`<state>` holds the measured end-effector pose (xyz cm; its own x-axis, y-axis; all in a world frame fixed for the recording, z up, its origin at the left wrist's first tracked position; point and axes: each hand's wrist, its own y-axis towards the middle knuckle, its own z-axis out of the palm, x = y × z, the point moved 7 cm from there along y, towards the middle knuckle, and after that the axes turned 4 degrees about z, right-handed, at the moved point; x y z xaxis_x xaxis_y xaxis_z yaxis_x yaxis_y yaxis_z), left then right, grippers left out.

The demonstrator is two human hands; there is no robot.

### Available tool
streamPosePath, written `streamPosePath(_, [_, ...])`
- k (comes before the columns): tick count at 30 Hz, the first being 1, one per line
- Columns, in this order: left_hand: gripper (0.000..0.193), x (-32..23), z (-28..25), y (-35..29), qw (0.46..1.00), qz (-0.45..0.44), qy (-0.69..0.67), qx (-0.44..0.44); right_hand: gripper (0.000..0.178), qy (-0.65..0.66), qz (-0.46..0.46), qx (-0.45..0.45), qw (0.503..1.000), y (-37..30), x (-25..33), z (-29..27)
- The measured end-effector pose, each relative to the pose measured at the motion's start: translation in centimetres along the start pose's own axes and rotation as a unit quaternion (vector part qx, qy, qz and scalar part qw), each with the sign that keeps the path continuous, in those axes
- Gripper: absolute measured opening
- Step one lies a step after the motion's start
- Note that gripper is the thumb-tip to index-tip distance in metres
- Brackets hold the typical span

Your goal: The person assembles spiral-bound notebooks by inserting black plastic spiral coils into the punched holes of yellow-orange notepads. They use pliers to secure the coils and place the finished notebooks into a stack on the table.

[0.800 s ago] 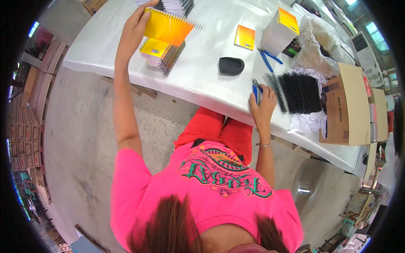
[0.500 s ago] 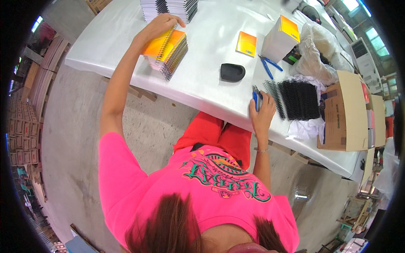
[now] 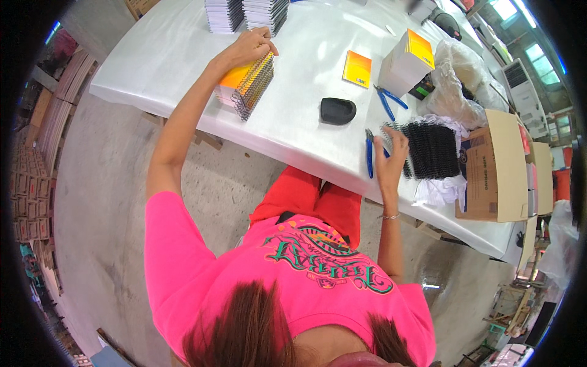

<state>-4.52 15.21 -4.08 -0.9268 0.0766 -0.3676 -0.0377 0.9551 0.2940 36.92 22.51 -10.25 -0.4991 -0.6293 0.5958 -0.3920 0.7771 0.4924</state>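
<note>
My left hand (image 3: 252,46) is closed over the far end of a small stack of yellow-orange spiral-bound notebooks (image 3: 235,78), gripping the top one. Their metal-looking coils (image 3: 253,87) line the stack's right side. Over the table's right part, my right hand (image 3: 391,158) is open, fingers apart, holding nothing. Just left of it lie blue-handled cutting pliers (image 3: 370,156), partly behind the hand. A row of black spiral coils (image 3: 433,150) rests on white wrapping to its right.
Beyond the left hand stand taller stacks of bound notebooks (image 3: 264,15). Also on the table are a black rounded case (image 3: 338,111), an orange booklet (image 3: 357,68), a block of unbound booklets (image 3: 403,64), second blue pliers (image 3: 390,101), a plastic bag (image 3: 455,76) and an open cardboard box (image 3: 480,174).
My left hand has moved slightly right, bringing the top notebook's coil in line with the stack. My right hand has come off the pliers and opened, shifting right toward the black coils.
</note>
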Motion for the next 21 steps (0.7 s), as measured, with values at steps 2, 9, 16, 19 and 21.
streamPosePath(2, [0.037, -0.2, -0.1, 0.0, 1.0, -0.008, -0.007, 0.0, 0.031, -0.01, -0.018, -0.004, 1.0, 2.7, -0.3, -0.7])
streamPosePath(9, [0.037, -0.2, 0.2, -0.2, 1.0, -0.003, -0.024, -0.016, 0.031, 0.066, -0.015, -0.122, 0.99, 12.9, -1.2, -3.1])
streamPosePath(16, [0.036, -0.5, 0.5, 0.4, 1.0, 0.001, -0.014, -0.005, 0.05, 0.165, 0.121, -0.138, 0.969, 19.4, -4.6, -2.7])
streamPosePath(19, [0.036, -0.5, 0.2, 0.4, 0.999, 0.024, 0.022, -0.036, 0.064, 0.138, 0.151, -0.164, 0.965, 22.5, -7.8, -1.7])
streamPosePath(21, [0.036, -1.1, -0.5, 0.2, 0.992, 0.044, 0.071, -0.099, 0.069, 0.166, 0.181, -0.136, 0.96, 24.4, -10.1, -0.7])
